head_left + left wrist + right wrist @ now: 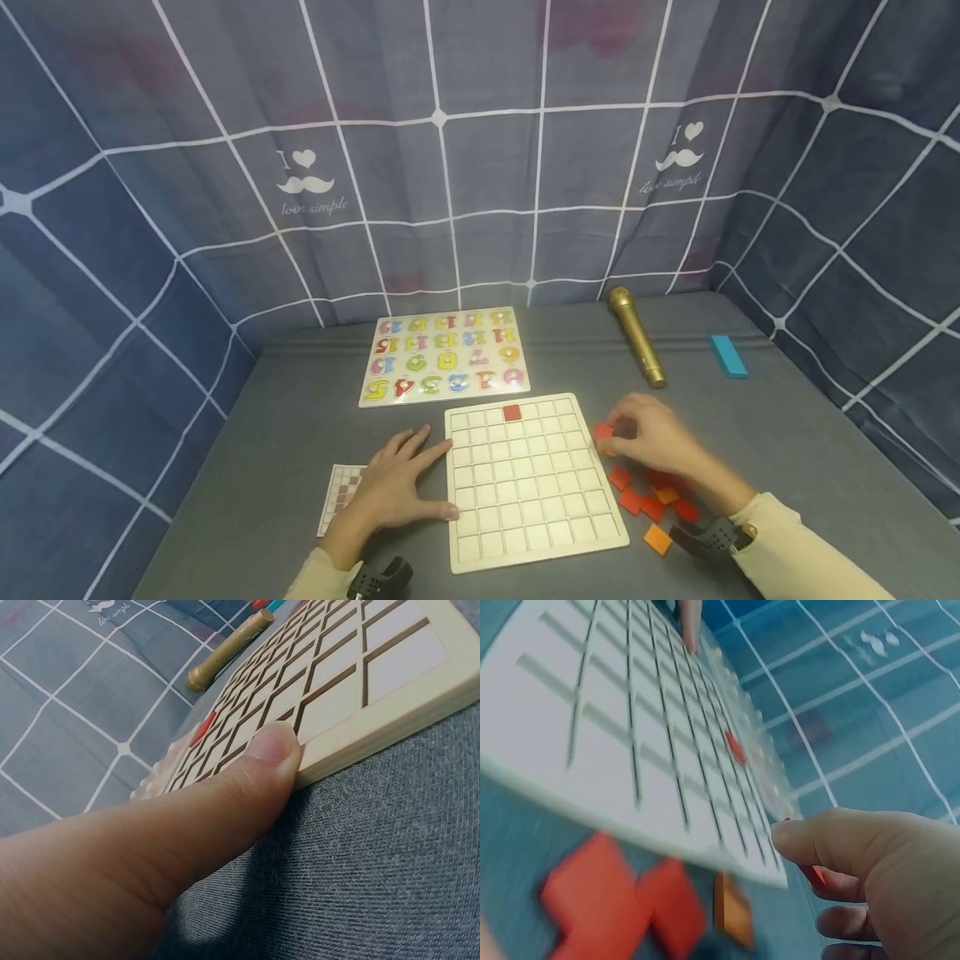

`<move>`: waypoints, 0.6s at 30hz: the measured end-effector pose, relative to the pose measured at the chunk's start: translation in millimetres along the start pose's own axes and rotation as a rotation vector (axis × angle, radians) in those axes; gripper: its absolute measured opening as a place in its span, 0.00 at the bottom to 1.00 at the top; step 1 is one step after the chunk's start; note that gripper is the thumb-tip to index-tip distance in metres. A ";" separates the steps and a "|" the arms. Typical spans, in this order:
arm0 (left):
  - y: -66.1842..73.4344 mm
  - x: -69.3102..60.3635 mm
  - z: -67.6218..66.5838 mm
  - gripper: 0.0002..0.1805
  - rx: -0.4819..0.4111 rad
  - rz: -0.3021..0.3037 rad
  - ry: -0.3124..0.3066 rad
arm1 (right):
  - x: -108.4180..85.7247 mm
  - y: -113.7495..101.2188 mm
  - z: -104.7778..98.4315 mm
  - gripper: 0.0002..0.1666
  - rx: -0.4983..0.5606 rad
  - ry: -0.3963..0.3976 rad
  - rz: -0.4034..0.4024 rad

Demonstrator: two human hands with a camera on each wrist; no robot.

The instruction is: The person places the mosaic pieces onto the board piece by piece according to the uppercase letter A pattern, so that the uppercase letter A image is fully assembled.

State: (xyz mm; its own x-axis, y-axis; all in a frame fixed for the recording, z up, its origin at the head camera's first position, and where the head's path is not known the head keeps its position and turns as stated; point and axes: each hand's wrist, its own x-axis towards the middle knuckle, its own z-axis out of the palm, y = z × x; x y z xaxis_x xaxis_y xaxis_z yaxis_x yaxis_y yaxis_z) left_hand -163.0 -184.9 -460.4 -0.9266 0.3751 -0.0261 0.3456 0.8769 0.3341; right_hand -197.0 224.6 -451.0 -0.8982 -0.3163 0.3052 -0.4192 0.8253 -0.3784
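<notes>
A pale wooden grid board [525, 483] lies flat, with one red tile [512, 412] in its top row. The left hand [397, 487] rests at the board's left side, its thumb [274, 746] touching the edge in the left wrist view. At the board's upper right, the right hand [652, 433] pinches a red tile [814, 876] between thumb and fingers. Below that hand, several red tiles [650, 507] and an orange tile [657, 539] lie loose beside the board.
Behind the grid board lies a number puzzle board [446, 358]. A gold microphone [637, 337] and a blue block [728, 357] are at the back right. A small patterned card [337, 496] lies partly under the left hand. A checked curtain [487, 167] surrounds the table.
</notes>
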 end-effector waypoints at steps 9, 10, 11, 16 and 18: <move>0.6 1.3 1.9 0.55 -0.007 0.010 -0.003 | 42.3 -37.3 29.8 0.17 0.101 -0.119 -0.092; 0.7 1.4 2.0 0.55 -0.008 0.010 -0.005 | 46.1 -41.7 33.3 0.17 0.107 -0.134 -0.098; 0.9 1.5 2.0 0.55 -0.011 0.009 -0.006 | 49.7 -46.4 36.4 0.17 0.111 -0.146 -0.106; 1.2 1.4 0.5 0.55 -0.017 -0.001 0.000 | 66.8 -71.6 49.1 0.17 0.136 -0.197 -0.137; 1.2 0.9 0.0 0.55 -0.014 -0.004 0.000 | 71.7 -80.3 52.8 0.17 0.152 -0.220 -0.140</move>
State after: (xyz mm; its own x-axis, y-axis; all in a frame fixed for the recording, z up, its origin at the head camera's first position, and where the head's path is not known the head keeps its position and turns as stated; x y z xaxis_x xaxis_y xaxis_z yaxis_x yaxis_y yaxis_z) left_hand -163.5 -183.4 -460.0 -0.9279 0.3718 -0.0268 0.3402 0.8741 0.3468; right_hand -234.7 111.0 -444.8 -0.8302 -0.5299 0.1733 -0.5414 0.6921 -0.4774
